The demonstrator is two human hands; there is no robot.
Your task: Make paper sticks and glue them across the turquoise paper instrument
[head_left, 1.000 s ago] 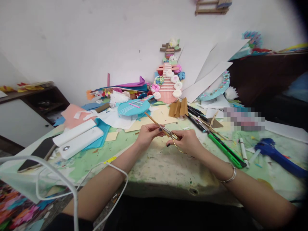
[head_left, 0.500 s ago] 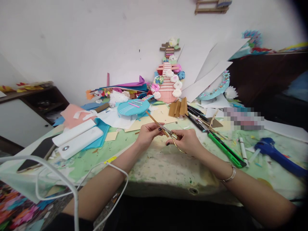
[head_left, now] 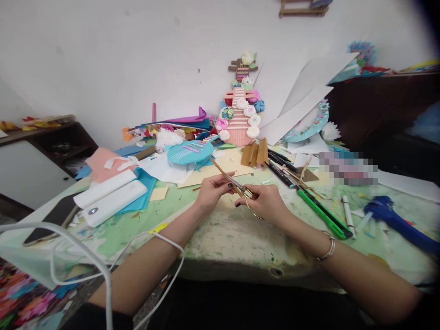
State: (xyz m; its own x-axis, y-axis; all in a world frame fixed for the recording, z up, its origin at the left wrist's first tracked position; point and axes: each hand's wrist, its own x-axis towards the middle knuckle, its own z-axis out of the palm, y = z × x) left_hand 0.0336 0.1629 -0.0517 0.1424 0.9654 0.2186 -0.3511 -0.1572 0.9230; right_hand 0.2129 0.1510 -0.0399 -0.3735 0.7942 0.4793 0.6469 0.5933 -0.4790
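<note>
Between thumb and fingers, my left hand point(head_left: 212, 192) pinches a narrow brown paper strip point(head_left: 217, 166) that slants up to the left. My right hand point(head_left: 266, 201) is closed on a pair of scissors point(head_left: 253, 208) with gold handles, one loop hanging below the fingers. The blades lie along the strip and meet it near my left fingertips; how far apart they are I cannot tell. Behind my hands stands a folded piece of brown paper point(head_left: 255, 153). Further back are a flat blue lute-shaped craft piece point(head_left: 187, 153) and a pink one with paper flowers point(head_left: 237, 133) against the wall.
Right of my hands lie several pens point(head_left: 280, 172), a green box cutter point(head_left: 323, 215), a white marker point(head_left: 348, 215) and a blue glue gun point(head_left: 388, 217). To the left are white rolls point(head_left: 115, 201) and a phone point(head_left: 51, 220). A white cable point(head_left: 172, 243) loops over my left forearm.
The scissors and the strip have shifted very slightly against each other, and the lower scissor loop has tilted a little. Both hands stay in nearly the same place.
</note>
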